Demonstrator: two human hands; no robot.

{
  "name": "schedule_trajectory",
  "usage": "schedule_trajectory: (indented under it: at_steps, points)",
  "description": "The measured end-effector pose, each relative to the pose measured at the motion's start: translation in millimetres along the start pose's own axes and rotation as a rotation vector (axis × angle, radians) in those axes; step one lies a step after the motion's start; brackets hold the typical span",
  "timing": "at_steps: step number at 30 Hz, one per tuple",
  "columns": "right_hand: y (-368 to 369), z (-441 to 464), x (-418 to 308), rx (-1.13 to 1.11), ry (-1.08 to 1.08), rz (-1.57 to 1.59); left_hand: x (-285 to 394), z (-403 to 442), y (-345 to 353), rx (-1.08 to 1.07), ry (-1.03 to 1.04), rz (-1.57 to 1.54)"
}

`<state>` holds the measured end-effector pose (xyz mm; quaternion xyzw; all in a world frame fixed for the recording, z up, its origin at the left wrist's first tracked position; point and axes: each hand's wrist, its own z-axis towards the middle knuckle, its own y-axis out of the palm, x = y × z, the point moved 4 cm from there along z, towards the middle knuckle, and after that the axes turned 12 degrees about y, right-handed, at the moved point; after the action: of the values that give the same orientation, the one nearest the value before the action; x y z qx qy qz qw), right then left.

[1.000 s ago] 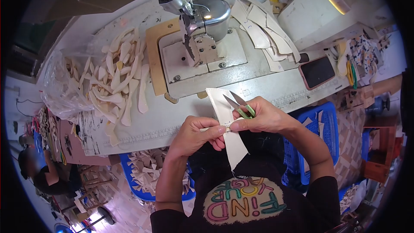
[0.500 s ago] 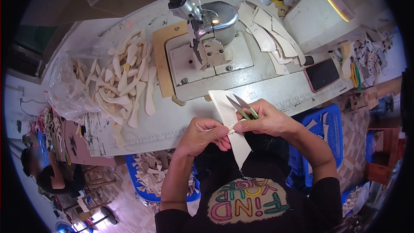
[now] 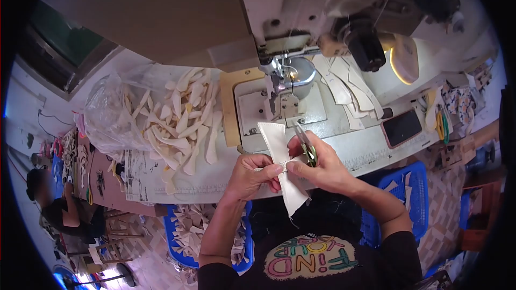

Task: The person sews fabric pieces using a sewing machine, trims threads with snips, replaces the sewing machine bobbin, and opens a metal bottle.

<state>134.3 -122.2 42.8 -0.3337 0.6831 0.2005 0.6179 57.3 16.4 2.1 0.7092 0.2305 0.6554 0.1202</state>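
Observation:
My left hand (image 3: 253, 175) pinches a cream bow-shaped strip (image 3: 274, 138) near its narrow middle, thumb on top. The strip looks like leather or fabric, with stitching along its upper edge and a loose thread at its lower tip. My right hand (image 3: 321, 165) meets the left at that middle, its thumb against the strip. Tucked in the right hand's fingers are small green-handled scissors (image 3: 308, 153), their blades pointing up, away from my body. Both hands are in front of the sewing machine (image 3: 293, 75), over the near edge of its table.
Many cream pieces (image 3: 185, 121) lie by a clear plastic bag (image 3: 105, 110) on the left. Flat panels (image 3: 344, 86) and a phone (image 3: 402, 128) are on the right. Blue baskets (image 3: 171, 231) flank my lap. A person (image 3: 62, 204) sits at far left.
My view has tilted upward, showing more of the machine. The scissors in my right hand have turned more upright, and their blades look closer together. Both hands still hold the strip.

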Motion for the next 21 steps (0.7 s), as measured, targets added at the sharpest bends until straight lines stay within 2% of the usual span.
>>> schedule_trajectory:
  at_steps: [1,2,6,10,21]
  points:
    - [-1,-1,-4,0.126,-0.113,-0.017,1,1,0,0.002,0.01,-0.003]
    - [0,-2,-11,0.179,-0.328,-0.118,1,2,-1,0.005,0.018,-0.008]
    - [3,-6,-9,0.208,-0.569,-0.323,5,4,1,0.017,0.021,-0.01]
    - [-3,-4,-5,0.122,-0.795,-0.408,7,5,1,0.021,0.009,-0.056]
    - [0,0,-33,0.493,-1.307,-0.946,37,16,7,0.033,0.186,-0.065]
